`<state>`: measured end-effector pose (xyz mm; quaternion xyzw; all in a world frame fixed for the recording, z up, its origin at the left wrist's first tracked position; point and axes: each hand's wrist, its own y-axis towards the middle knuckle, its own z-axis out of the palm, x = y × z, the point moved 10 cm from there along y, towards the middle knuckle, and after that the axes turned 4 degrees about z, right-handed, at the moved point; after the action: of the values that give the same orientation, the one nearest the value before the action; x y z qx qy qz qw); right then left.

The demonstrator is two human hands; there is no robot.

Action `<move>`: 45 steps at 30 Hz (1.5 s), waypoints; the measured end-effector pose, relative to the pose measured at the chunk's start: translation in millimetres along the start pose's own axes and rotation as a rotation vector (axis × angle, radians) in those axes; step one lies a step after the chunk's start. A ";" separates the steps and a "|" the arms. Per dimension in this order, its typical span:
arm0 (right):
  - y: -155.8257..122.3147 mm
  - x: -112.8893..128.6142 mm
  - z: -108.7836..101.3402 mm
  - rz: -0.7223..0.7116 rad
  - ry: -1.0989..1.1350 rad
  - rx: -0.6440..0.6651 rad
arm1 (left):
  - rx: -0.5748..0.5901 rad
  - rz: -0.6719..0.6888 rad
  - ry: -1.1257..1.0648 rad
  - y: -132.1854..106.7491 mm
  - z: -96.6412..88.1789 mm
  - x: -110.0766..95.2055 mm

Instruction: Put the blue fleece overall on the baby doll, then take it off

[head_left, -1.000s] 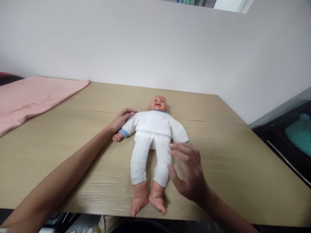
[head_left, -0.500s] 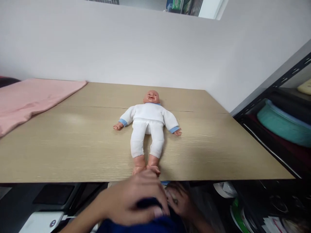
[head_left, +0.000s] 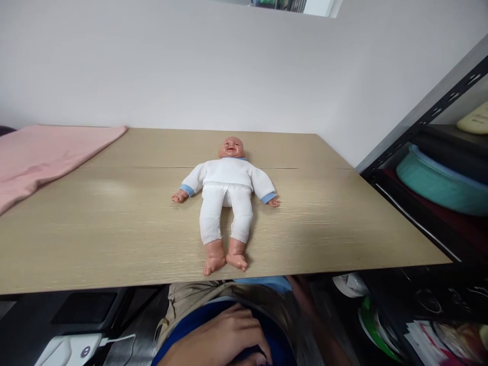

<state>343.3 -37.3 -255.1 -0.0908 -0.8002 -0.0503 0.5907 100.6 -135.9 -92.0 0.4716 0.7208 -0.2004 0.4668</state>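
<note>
A baby doll (head_left: 227, 178) lies on its back on the wooden tabletop (head_left: 324, 218), head toward the wall and bare feet near the front edge. It wears a white top with blue cuffs and white trousers. Below the edge, my left hand (head_left: 232, 330) rests on my dark blue shirt (head_left: 206, 317), its fingers loosely bent and the thumb apart; I see nothing held. My right hand (head_left: 297, 285) reaches under the tabletop beside a light blue cloth-like thing (head_left: 267, 282). Its fingers are hidden, so whether it holds that is unclear.
A pink cloth (head_left: 57, 152) covers the table's left end. At the right stands a dark shelf rack with a teal basin (head_left: 442, 183). Lower left, a white device (head_left: 70, 351) with a cable sits by a black surface. Green-edged rolls (head_left: 375, 330) and papers lie lower right.
My left hand has drawn back from beside the doll's feet and down onto my shirt. My right hand has moved from my lap to under the table edge. The doll stays in place.
</note>
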 end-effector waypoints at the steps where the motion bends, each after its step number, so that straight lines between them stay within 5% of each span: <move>1: -1.2 -3.9 -4.5 0.069 -0.006 -0.059 | 0.010 -0.015 0.026 -0.6 3.4 3.5; 7: -34.7 22.1 3.5 0.192 0.019 -0.109 | 0.014 -0.070 0.052 -6.6 5.8 9.4; 13: -81.8 136.2 47.9 -0.091 0.007 0.309 | -0.152 -0.053 -0.121 -24.6 -37.6 -12.1; 16: -95.2 211.8 51.7 -0.391 -0.007 0.467 | -0.280 0.050 -0.249 -30.6 -70.7 -32.2; 20: -92.7 308.3 48.8 -0.673 0.282 0.679 | -0.493 0.132 -0.170 -22.7 -137.1 -59.8; 27: -37.8 434.3 49.9 -0.984 0.147 0.675 | -0.255 0.076 0.030 45.4 -233.3 -81.0; 32: 13.6 463.9 53.7 -1.065 -0.110 0.579 | -0.195 0.273 -0.043 78.3 -282.6 -93.2; 38: 65.2 470.7 46.9 -1.170 -0.121 0.405 | -0.464 0.341 -0.120 81.3 -346.4 -77.2; 45: 122.9 477.8 85.8 -0.903 -0.077 0.490 | -0.671 0.388 0.018 75.3 -390.8 -64.9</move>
<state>151.7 140.1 172.1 0.4032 -0.7690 -0.1081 0.4841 -15.4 152.8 164.4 0.4220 0.6478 0.1430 0.6179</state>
